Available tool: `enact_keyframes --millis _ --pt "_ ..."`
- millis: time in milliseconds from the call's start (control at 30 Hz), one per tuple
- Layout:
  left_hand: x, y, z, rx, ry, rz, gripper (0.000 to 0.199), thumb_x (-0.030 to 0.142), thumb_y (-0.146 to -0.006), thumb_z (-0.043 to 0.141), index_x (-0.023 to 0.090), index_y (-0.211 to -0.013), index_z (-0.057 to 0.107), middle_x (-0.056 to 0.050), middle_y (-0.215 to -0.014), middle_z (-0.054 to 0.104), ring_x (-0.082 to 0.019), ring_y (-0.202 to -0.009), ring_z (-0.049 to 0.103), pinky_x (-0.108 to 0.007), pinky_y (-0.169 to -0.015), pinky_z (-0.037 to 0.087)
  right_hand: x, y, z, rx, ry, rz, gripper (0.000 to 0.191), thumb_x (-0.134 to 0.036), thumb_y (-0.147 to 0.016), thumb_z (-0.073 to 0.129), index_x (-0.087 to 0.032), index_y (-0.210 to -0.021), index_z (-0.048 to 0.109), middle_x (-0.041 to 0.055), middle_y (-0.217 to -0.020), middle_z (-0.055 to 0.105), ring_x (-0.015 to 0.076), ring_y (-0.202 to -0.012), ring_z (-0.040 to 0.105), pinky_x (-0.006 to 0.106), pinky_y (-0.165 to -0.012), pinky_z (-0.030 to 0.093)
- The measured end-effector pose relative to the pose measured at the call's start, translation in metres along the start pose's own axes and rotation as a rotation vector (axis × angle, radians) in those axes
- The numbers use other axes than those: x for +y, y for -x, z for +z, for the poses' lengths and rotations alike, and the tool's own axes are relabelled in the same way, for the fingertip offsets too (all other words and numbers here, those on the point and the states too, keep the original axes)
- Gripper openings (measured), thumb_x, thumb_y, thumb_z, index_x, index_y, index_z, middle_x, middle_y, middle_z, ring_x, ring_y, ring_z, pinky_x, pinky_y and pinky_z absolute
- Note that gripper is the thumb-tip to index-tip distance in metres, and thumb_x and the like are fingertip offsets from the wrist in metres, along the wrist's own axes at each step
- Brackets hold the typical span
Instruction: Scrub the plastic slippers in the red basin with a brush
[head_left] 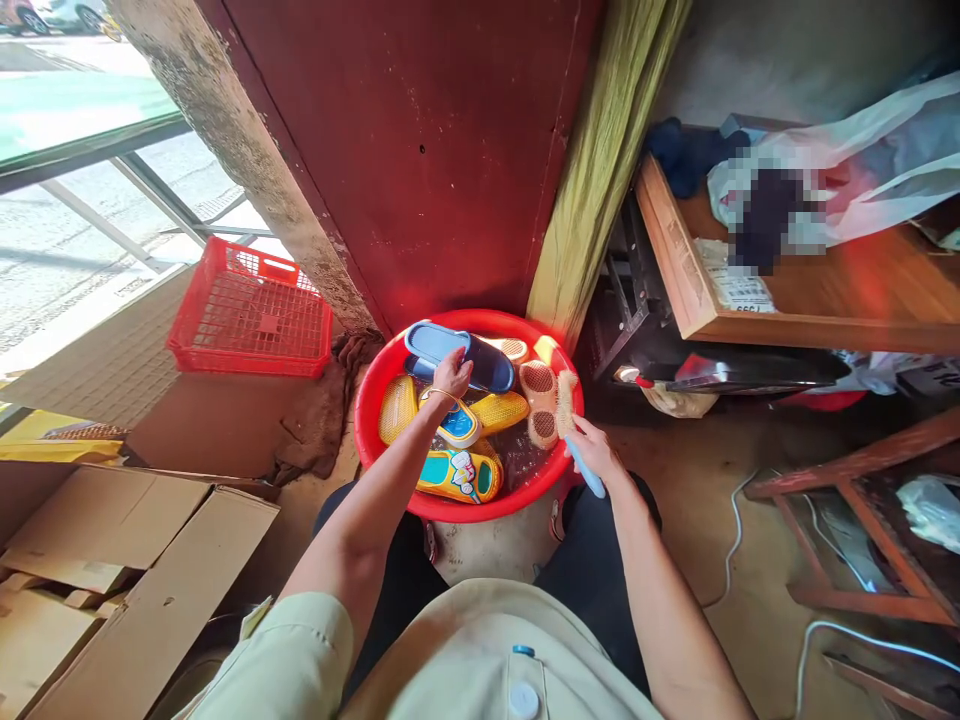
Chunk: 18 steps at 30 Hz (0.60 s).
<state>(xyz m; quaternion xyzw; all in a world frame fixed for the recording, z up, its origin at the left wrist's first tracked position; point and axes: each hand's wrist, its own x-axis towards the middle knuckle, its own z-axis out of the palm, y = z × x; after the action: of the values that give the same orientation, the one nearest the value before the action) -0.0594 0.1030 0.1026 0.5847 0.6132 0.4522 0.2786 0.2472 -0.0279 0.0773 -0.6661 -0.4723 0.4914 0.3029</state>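
A round red basin (pixel 367 440) stands between my knees, with water and several slippers in it. My left hand (pixel 453 376) grips a blue slipper (pixel 435 341) at its near edge, over the basin's back left part. Below that hand lie a blue-and-white slipper (pixel 459 424) and yellow slippers (pixel 504 410). A yellow-and-teal slipper (pixel 450 474) with a cartoon figure is at the front. At the basin's right rim my right hand (pixel 592 452) is closed round the light-blue handle of a brush (pixel 567 400), its bristles beside a pink slipper (pixel 541 402).
A red plastic crate (pixel 255 325) sits on cardboard at the left, with a brown cloth (pixel 319 420) beside it. Flattened boxes (pixel 105 530) lie at lower left. A wooden tray (pixel 810 325) with bags juts in at upper right; a wooden stool (pixel 862 490) and cables are at right.
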Motion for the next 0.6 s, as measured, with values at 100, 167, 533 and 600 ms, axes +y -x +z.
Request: enact_keyframes --millis 100,167,533,600 --pt "0.006 0.001 0.016 0.054 -0.186 0.052 0.051 0.025 -0.082 0.063 0.016 -0.132 0.057 -0.017 -0.135 0.056 -0.032 -0.126 0.051 -0.046 -0.107 0.042 -0.002 0.0 -0.001 0.006 -0.087 -0.022 0.068 -0.04 -0.09 0.053 -0.014 -0.152 0.041 -0.0041 -0.057 0.063 0.0112 -0.036 0.052 0.02 -0.035 0.043" --pt "0.013 0.017 0.038 -0.001 -0.301 0.133 0.051 0.024 -0.084 0.061 0.016 -0.134 0.055 -0.018 -0.14 0.052 -0.032 -0.134 0.046 -0.047 -0.112 0.037 -0.002 0.001 -0.002 0.005 -0.125 -0.037 0.068 -0.04 -0.089 0.053 -0.013 -0.151 0.043 -0.0036 -0.058 0.064 0.011 -0.035 0.051 0.02 -0.034 0.043" --pt "0.019 0.086 0.182 -0.537 -0.535 -0.236 0.114 0.058 -0.073 0.073 0.006 -0.157 0.016 -0.032 -0.16 0.021 -0.044 -0.144 0.033 -0.053 -0.11 0.037 0.006 0.0 -0.005 -0.019 -0.171 -0.04 0.075 -0.051 -0.087 0.054 -0.015 -0.152 0.04 -0.0036 -0.059 0.065 0.0114 -0.034 0.052 0.02 -0.032 0.041" --pt "0.011 0.083 0.182 -0.55 -0.495 -0.269 0.121 0.052 -0.071 0.076 0.006 -0.159 0.007 -0.033 -0.161 0.015 -0.045 -0.145 0.031 -0.054 -0.111 0.036 0.009 -0.002 -0.006 -0.027 -0.169 -0.032 0.076 -0.05 -0.088 0.054 -0.014 -0.153 0.038 -0.0035 -0.059 0.065 0.0114 -0.034 0.051 0.02 -0.033 0.041"
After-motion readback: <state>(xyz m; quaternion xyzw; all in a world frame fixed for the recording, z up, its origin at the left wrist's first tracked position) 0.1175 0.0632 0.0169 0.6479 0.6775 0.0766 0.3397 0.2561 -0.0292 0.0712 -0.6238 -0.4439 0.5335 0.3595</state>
